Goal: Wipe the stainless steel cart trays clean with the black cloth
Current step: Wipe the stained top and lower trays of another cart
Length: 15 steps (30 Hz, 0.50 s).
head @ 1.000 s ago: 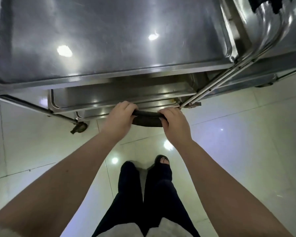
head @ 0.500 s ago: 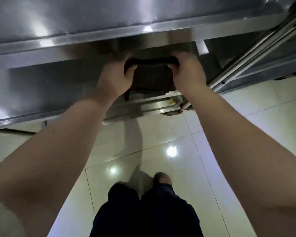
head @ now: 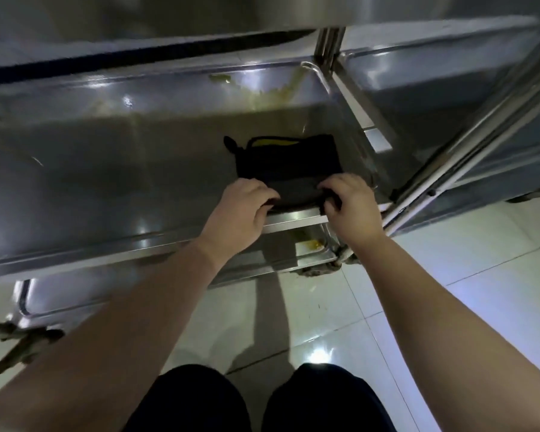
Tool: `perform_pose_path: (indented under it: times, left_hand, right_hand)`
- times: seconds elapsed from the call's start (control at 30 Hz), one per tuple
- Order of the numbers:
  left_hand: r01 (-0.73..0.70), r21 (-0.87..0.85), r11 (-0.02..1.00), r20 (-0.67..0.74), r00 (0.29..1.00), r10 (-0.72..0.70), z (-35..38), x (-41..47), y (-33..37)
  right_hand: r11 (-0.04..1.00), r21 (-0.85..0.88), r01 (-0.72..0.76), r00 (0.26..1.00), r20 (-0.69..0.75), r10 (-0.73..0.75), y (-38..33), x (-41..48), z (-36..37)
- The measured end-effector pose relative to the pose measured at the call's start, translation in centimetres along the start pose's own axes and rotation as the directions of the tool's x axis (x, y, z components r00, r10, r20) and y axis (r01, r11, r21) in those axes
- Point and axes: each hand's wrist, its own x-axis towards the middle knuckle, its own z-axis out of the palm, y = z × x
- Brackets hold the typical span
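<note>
A black cloth [head: 289,165] with a yellow edge lies flat in the right part of the cart's middle steel tray [head: 106,182]. Its near edge hangs over the tray's front rim. My left hand [head: 242,207] grips that near edge at its left corner. My right hand [head: 348,202] grips the same edge at its right corner, fingers curled round the fabric. Yellowish smears [head: 272,92] mark the tray's far right corner. The top tray's underside [head: 200,14] overhangs the scene. A lower tray [head: 306,244] with a yellow stain shows beneath my hands.
Slanted steel frame tubes [head: 468,132] run along the cart's right side, close to my right hand. A caster wheel [head: 317,269] sits under the near right corner, another wheel bracket [head: 22,341] at lower left. Glossy white floor tiles [head: 449,307] surround the cart. My dark-trousered knees [head: 256,400] fill the bottom.
My view dropped lower and closer to the middle tray. Both hands carried the cloth from below the cart's front edge into the middle tray, where it now lies spread flat.
</note>
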Motion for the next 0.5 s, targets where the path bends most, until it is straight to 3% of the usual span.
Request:
perform_pose_path:
  times: [0.13, 0.3, 0.43, 0.5]
  left_hand:
    - [-0.036, 0.045, 0.998, -0.047, 0.998, 0.038, 0.4, 0.3, 0.1]
    - [-0.040, -0.028, 0.999, -0.083, 0.996, 0.038, 0.0, 0.3, 0.5]
    - [-0.125, -0.055, 0.991, 0.042, 0.991, 0.127, -0.8, 0.0, 0.9]
    - [-0.028, -0.127, 0.992, 0.014, 0.999, 0.030, -1.7, 0.6, 0.5]
  right_hand:
    - [0.992, 0.073, -0.104, 0.995, 0.000, 0.104, -0.6, 0.4, 0.2]
    - [0.998, -0.037, -0.041, 0.997, 0.069, 0.043, -0.9, 1.6, -2.6]
    - [0.985, -0.174, -0.019, 0.988, 0.149, 0.045, -1.0, -0.3, -2.9]
    - [0.985, -0.150, -0.086, 0.987, 0.125, 0.106, -1.6, 0.1, -2.8]
